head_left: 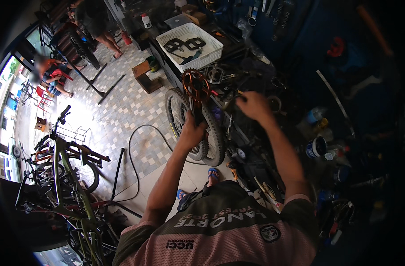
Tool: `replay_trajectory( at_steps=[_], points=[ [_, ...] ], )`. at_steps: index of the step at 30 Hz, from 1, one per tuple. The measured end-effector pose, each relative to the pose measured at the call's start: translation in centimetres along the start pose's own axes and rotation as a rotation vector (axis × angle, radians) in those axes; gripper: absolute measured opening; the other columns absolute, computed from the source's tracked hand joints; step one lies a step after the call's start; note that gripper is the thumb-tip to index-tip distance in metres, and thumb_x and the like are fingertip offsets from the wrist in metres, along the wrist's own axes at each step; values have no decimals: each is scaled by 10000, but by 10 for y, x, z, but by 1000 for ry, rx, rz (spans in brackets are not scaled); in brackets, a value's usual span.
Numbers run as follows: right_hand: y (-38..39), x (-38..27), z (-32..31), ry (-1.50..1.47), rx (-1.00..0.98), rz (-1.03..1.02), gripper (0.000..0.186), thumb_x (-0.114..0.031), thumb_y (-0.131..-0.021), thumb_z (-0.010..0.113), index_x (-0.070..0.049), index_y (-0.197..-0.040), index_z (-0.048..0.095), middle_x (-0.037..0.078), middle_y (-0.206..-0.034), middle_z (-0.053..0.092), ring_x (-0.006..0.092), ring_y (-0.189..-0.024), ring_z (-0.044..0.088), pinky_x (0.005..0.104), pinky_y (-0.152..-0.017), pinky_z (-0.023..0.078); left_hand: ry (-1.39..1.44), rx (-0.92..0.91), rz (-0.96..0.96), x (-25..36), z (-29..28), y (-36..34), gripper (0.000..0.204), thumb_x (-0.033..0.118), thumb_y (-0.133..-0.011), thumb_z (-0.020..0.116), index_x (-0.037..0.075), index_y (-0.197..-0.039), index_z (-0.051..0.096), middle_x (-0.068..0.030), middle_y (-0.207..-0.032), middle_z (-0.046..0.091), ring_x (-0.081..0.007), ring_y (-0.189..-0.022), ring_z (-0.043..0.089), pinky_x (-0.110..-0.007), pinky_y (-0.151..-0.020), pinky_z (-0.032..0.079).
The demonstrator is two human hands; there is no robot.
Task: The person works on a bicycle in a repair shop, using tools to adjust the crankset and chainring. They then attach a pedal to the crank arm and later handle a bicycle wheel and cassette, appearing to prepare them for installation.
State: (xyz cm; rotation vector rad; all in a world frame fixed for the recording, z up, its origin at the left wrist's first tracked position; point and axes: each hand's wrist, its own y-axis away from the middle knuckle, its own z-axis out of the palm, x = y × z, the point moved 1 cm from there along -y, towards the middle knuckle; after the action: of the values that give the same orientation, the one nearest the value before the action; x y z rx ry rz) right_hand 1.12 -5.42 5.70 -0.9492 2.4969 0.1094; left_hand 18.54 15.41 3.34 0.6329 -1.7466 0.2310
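Bike repair workshop, daylight coming in at left.
Evidence: wrenches [255,11] hung on a dark wall [300,31], white basket [214,55] of pedals [194,43], orange crankset [194,94], upright wheels [218,148], green bike frame [59,177], black hose [142,126] across tiled floor [131,106], tubs [317,147] and assorted clutter at right.

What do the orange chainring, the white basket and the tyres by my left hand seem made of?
Orange chainring: probably anodised or painted metal, from its toothed, cut-out shape and sheen. White basket: likely matte moulded plastic, with perforated walls. Dark tyres: apparently dull rubber, with knobbly tread.
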Motion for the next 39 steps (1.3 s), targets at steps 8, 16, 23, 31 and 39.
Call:
replay_trajectory(
  at_steps=[8, 16, 23, 31, 39],
  points=[
    [28, -116, 52, -342, -105, -63, 325, -321, -918, 710, 4, -928, 713, 220, -870, 741, 433, -838, 720, 499, -778, 559, -789, 83, 46, 7, -7, 13, 732, 139, -931, 586, -143, -1517, 248, -324, -1081, 718, -444, -1003, 736, -632, -1091, 395],
    [42, -149, 83, -234, 93, -33, 315, -319, -970, 630, -16, -919, 700, 226, -875, 738, 439, -864, 724, 531, -779, 555, -832, 196, 121, 4, -47, 37, 633, 131, -926, 590, -108, -1441, 311, -286, -998, 733, -445, -879, 741, -600, -1005, 444],
    [-12, 8, 11, -1113, 681, 591, 522, -452, -1043, 594, 21, -1258, 646, 160, -1152, 676, 293, -1029, 654, 431, -921, 524, -674, 320, 195, 6, -112, 60, 572, 151, -938, 574, -78, -1411, 349, -288, -847, 732, -476, -810, 723, -619, -926, 471],
    [-16, 32, -153, -782, 809, 216, 391, -345, -1017, 673, 25, -1132, 735, 92, -1005, 720, 167, -909, 649, 337, -832, 509, -588, 286, 161, -28, -125, 74, 557, 156, -933, 589, -39, -1393, 344, -309, -851, 725, -501, -814, 714, -616, -921, 470],
    [19, -110, -62, -527, 247, -45, 283, -273, -952, 709, 1, -995, 767, 91, -852, 754, 153, -797, 687, 312, -749, 534, -682, 330, 235, 8, -125, 75, 578, 133, -939, 564, -89, -1420, 333, -321, -866, 720, -498, -817, 715, -623, -897, 466]
  ],
)
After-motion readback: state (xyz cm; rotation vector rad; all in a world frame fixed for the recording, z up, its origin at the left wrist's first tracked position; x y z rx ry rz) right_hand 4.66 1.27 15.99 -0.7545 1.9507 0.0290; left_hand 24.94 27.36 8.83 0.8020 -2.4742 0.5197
